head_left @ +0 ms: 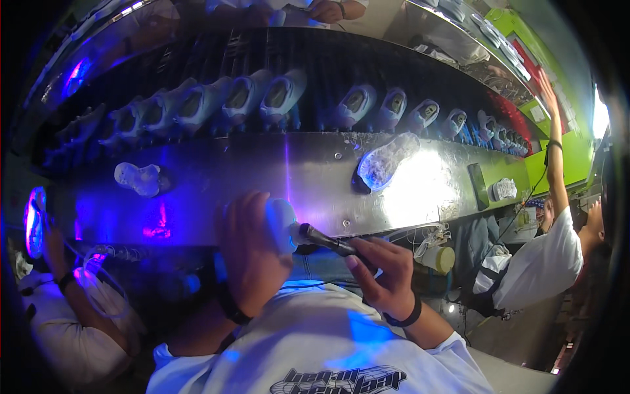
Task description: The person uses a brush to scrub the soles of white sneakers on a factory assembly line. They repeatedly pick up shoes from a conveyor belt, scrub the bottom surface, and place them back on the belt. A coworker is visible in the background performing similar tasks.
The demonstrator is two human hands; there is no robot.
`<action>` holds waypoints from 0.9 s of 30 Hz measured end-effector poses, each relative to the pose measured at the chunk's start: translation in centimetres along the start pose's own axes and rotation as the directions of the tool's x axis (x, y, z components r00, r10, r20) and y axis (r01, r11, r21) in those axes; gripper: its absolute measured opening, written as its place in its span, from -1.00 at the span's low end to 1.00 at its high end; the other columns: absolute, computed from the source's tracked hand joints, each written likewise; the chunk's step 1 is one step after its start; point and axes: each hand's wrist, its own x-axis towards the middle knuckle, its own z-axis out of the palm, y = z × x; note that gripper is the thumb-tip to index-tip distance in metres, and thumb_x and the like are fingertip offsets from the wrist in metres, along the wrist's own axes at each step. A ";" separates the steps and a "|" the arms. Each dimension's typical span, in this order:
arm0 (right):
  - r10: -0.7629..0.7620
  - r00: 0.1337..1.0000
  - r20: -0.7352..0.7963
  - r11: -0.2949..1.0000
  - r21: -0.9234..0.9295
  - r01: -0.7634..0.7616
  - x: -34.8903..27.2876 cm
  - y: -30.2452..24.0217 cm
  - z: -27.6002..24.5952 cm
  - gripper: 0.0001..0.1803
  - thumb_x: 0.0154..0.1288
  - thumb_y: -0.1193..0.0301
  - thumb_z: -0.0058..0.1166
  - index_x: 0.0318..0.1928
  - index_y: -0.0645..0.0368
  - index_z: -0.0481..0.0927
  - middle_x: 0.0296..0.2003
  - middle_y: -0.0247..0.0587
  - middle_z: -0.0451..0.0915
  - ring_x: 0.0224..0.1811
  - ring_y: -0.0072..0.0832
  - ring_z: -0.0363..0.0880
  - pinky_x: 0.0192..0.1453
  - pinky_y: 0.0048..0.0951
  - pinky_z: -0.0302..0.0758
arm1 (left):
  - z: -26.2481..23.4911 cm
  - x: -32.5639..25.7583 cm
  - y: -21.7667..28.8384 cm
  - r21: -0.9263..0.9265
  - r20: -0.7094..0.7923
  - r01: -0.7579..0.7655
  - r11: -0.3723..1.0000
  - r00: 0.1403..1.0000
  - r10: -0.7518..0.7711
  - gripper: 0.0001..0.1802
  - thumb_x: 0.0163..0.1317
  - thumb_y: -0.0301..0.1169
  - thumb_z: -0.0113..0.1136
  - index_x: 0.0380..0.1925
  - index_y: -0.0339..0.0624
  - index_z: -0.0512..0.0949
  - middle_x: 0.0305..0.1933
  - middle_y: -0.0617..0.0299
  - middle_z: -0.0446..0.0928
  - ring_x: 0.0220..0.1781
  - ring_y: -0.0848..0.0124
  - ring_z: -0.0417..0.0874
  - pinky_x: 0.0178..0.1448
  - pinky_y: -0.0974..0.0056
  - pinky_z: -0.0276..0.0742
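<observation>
Blurred by motion, my left hand is wrapped round a pale, rounded shoe-like piece lit bluish, above the near edge of the metal bench. Much of that piece is hidden by the hand. My right hand grips a slim black tool with a thicker rounded head, pointing left. The head is against or very close to the piece; contact cannot be made out. Dark bands circle both my wrists.
Beyond the metal bench, a dark conveyor carries a row of pale shoes. A shoe-shaped piece with crumpled filling and a white lump lie on the bench. Co-workers sit left and right, one arm stretched out.
</observation>
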 end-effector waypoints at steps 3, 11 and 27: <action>-0.117 0.992 0.054 0.991 -0.061 0.120 1.8 0.5 -0.8 -0.76 0.29 0.51 0.32 -0.05 0.30 0.73 -0.49 -0.13 0.60 -0.58 -0.34 0.57 -0.47 -0.36 0.45 | 0.2 0.7 -0.8 0.009 -0.011 -0.012 1.000 1.000 0.012 -0.20 -0.18 -0.58 0.44 0.20 -0.25 0.42 0.14 -0.10 0.51 0.22 -0.15 0.53 0.40 -0.19 0.34; -0.043 0.996 0.082 0.982 0.185 0.027 5.1 3.4 2.1 -0.75 0.36 0.45 0.29 -0.05 0.36 0.74 -0.45 -0.07 0.62 -0.51 -0.38 0.58 -0.41 -0.38 0.43 | -1.0 3.0 -2.8 -0.074 0.041 -0.003 0.997 0.999 0.006 -0.30 -0.20 -0.57 0.47 0.08 -0.27 0.51 0.09 -0.12 0.56 0.18 -0.16 0.57 0.27 -0.08 0.51; 0.095 0.995 0.030 0.964 0.247 -0.099 3.0 7.6 9.5 -0.75 0.40 0.36 0.30 -0.07 0.31 0.75 -0.49 -0.06 0.60 -0.51 -0.34 0.56 -0.38 -0.33 0.44 | -3.4 6.9 -7.4 -0.078 0.419 0.180 0.981 0.899 -0.132 -0.31 -0.16 -0.37 0.64 0.05 -0.28 0.59 0.10 -0.15 0.62 0.17 -0.14 0.63 0.27 -0.03 0.56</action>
